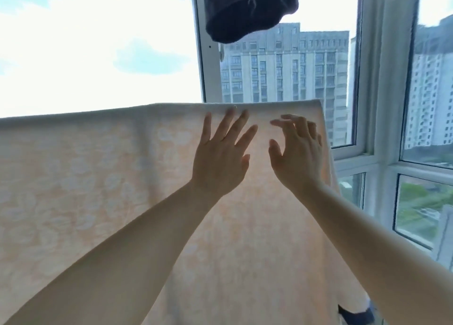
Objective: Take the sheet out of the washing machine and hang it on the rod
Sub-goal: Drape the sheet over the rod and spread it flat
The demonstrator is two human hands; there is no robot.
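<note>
Two hands, left hand (220, 158) and right hand (297, 153), fingers spread loose before pale peach, flower-patterned, backlit sheet (98, 177).

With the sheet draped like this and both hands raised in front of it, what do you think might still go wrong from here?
1. Neither the left hand nor the right hand grips the sheet; if it hangs unevenly over the hidden rod, it may slide off.
2. The sheet's right edge sits near the window frame, so it could brush against it.
3. The dark garment hangs just above; reaching higher may knock it.
</note>
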